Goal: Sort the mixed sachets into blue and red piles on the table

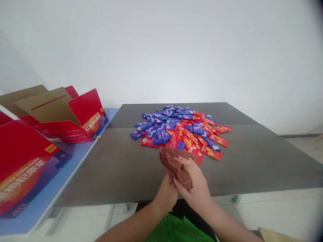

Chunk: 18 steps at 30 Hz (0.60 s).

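Observation:
A folded brown cloth (174, 161) is held up over the near edge of the dark table, between my two hands. My left hand (168, 191) grips it from below, its fingers mostly hidden by the cloth. Around its right side my right hand (194, 181) is closed, with the fingers lying over the top. Just beyond the cloth spreads a heap of small sachets, blue ones (157, 129) mostly to the left and back, red ones (188, 139) mostly to the right and front. Neither hand touches the sachets.
To the left, a lower blue surface (87, 153) carries open red cartons, one nearer (25, 161) and another farther back (83, 117), with their flaps raised. The dark table (121, 171) reaches a white wall (161, 53). A cardboard edge (275, 235) shows at the bottom right.

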{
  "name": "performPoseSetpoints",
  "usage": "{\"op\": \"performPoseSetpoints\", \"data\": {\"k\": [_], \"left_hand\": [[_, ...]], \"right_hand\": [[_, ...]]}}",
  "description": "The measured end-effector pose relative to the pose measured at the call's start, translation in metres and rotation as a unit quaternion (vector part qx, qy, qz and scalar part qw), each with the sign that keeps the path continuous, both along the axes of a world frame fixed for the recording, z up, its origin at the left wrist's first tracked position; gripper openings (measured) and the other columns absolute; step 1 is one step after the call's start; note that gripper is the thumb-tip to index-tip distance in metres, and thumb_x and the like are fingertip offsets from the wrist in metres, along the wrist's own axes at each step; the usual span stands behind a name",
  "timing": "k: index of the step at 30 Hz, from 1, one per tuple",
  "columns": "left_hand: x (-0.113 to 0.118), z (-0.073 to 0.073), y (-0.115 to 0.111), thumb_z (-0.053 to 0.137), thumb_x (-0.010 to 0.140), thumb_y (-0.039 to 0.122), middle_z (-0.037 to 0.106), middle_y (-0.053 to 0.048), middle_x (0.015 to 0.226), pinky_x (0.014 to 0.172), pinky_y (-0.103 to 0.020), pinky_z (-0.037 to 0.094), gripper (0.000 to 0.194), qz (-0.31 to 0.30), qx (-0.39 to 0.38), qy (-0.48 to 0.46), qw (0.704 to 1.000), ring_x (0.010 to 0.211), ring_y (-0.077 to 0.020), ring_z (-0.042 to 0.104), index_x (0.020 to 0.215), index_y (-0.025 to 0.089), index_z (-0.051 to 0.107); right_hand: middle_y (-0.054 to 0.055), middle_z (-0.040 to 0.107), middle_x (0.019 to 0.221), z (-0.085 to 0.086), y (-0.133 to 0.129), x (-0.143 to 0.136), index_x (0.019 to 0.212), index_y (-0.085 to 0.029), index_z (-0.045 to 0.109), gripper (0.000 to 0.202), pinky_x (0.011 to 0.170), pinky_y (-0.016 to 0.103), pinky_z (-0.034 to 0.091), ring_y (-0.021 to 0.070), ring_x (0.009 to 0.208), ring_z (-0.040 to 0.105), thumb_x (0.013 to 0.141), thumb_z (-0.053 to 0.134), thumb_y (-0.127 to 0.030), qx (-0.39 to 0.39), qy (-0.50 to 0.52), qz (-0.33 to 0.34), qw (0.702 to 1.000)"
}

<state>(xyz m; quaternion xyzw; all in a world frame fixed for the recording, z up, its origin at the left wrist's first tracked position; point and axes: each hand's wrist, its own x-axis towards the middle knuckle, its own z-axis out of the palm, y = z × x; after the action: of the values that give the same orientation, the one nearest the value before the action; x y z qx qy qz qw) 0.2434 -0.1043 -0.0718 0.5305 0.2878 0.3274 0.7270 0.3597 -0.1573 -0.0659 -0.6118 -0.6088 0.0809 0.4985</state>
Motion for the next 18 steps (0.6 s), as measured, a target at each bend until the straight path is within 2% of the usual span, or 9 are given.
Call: {"op": "performPoseSetpoints", "data": {"k": [2, 4, 7, 9, 11, 13, 15, 16, 18], "left_hand": [[-0.008, -0.003, -0.006, 0.062, 0.083, 0.029, 0.064, -0.008, 0.124, 0.111, -0.039, 0.035, 0.038, -0.029, 0.003, 0.012, 0.999, 0.122, -0.0258, 0.054, 0.119, 0.020, 0.061], [-0.018, -0.008, -0.004, 0.060, 0.085, 0.032, 0.064, -0.009, 0.123, 0.106, -0.042, 0.041, 0.041, -0.035, -0.025, 0.011, 0.999, 0.116, -0.0257, 0.059, 0.124, 0.020, 0.057], [-0.028, -0.023, 0.020, 0.058, 0.086, 0.034, 0.064, -0.010, 0.123, 0.098, -0.045, 0.048, 0.050, 0.046, -0.086, -0.003, 0.995, 0.108, -0.0243, 0.065, 0.133, 0.023, 0.045], [-0.029, -0.035, 0.041, 0.057, 0.086, 0.031, 0.062, -0.012, 0.126, 0.100, -0.046, 0.046, 0.052, 0.090, -0.055, 0.052, 0.993, 0.112, -0.0252, 0.064, 0.135, 0.022, 0.042], [-0.028, -0.044, 0.057, 0.059, 0.084, 0.027, 0.055, -0.017, 0.134, 0.106, -0.049, 0.039, 0.058, 0.123, 0.054, 0.162, 0.978, 0.124, -0.0291, 0.054, 0.137, 0.018, 0.040], [-0.028, -0.046, 0.061, 0.061, 0.083, 0.029, 0.040, -0.023, 0.146, 0.112, -0.054, 0.028, 0.068, 0.193, 0.213, 0.254, 0.923, 0.138, -0.0332, 0.036, 0.142, 0.012, 0.033], [-0.031, -0.042, 0.052, 0.064, 0.083, 0.036, 0.027, -0.026, 0.153, 0.114, -0.057, 0.022, 0.080, 0.217, 0.383, 0.255, 0.861, 0.144, -0.0343, 0.023, 0.146, 0.010, 0.024], [-0.032, -0.037, 0.046, 0.066, 0.081, 0.042, 0.025, -0.026, 0.154, 0.114, -0.057, 0.023, 0.085, 0.185, 0.460, 0.227, 0.838, 0.144, -0.0340, 0.021, 0.147, 0.010, 0.023], [-0.034, -0.026, 0.032, 0.068, 0.079, 0.048, 0.032, -0.021, 0.152, 0.113, -0.052, 0.029, 0.082, 0.062, 0.556, 0.157, 0.814, 0.142, -0.0317, 0.028, 0.144, 0.015, 0.033]], "right_hand": [[0.011, 0.065, 0.126, -0.001, 0.016, 0.010, 0.118, -0.021, 0.063, 0.045, 0.109, 0.052, 0.035, 0.0293, 0.120, 0.057, 0.075, 0.070, -0.032, -0.017, 0.056, -0.074, 0.996], [0.010, 0.066, 0.123, 0.000, 0.030, 0.027, 0.121, -0.021, 0.062, 0.049, 0.105, 0.051, 0.041, 0.0290, 0.116, 0.060, 0.077, 0.069, -0.041, -0.036, 0.206, -0.127, 0.970], [0.006, 0.070, 0.118, 0.004, 0.041, 0.045, 0.120, -0.024, 0.062, 0.048, 0.096, 0.043, 0.051, 0.0255, 0.108, 0.065, 0.079, 0.066, -0.049, -0.048, 0.463, -0.093, 0.880], [0.004, 0.072, 0.113, 0.007, 0.042, 0.046, 0.115, -0.024, 0.064, 0.044, 0.090, 0.039, 0.056, 0.0240, 0.104, 0.067, 0.078, 0.068, -0.048, -0.051, 0.571, -0.069, 0.817], [0.003, 0.073, 0.110, 0.009, 0.041, 0.039, 0.111, -0.024, 0.067, 0.040, 0.087, 0.036, 0.057, 0.0231, 0.101, 0.069, 0.076, 0.071, -0.045, -0.051, 0.626, -0.067, 0.775], [0.002, 0.073, 0.112, 0.011, 0.040, 0.031, 0.107, -0.025, 0.068, 0.035, 0.086, 0.035, 0.058, 0.0221, 0.101, 0.069, 0.077, 0.071, -0.043, -0.046, 0.656, -0.070, 0.750], [0.000, 0.072, 0.113, 0.013, 0.039, 0.023, 0.106, -0.025, 0.068, 0.031, 0.086, 0.034, 0.058, 0.0209, 0.102, 0.069, 0.080, 0.070, -0.041, -0.047, 0.669, -0.078, 0.737], [0.000, 0.073, 0.113, 0.014, 0.039, 0.020, 0.106, -0.025, 0.069, 0.030, 0.086, 0.034, 0.057, 0.0208, 0.102, 0.069, 0.081, 0.068, -0.042, -0.053, 0.672, -0.078, 0.734], [0.002, 0.073, 0.110, 0.017, 0.038, 0.014, 0.107, -0.024, 0.069, 0.033, 0.087, 0.035, 0.057, 0.0215, 0.103, 0.068, 0.083, 0.065, -0.045, -0.071, 0.673, -0.066, 0.733]]}}
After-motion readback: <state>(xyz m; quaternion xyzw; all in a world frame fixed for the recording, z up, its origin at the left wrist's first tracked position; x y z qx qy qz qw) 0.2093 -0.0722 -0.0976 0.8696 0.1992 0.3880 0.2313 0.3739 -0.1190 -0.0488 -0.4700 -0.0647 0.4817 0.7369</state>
